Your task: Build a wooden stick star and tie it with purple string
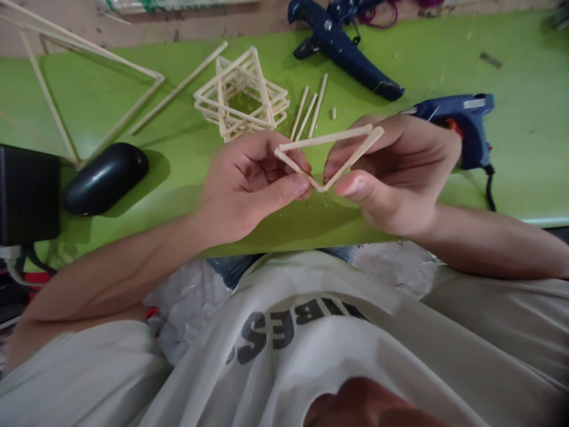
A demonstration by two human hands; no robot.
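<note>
Above the green table, a small triangle of thin wooden sticks (326, 140) is held between both hands. My left hand (253, 181) pinches its left side near the bottom corner, thumb in front. My right hand (391, 172) has its fingers behind the right side and its thumb close to the same corner. At the triangle's upper right, two stick ends lie near each other; whether they touch I cannot tell. Just beyond my left hand rests a stack of similar stick triangles (243, 115), laid crosswise in star shapes. Several loose short sticks (306, 112) lie beside it.
A blue glue gun (475, 118) lies right of my right hand, its cord trailing forward. Farther back is a dark blue clamp-like tool (351, 53). On the left are a black computer mouse (106, 178), a black box (29, 196), a large stick frame (120, 130) and a long stick (178, 89).
</note>
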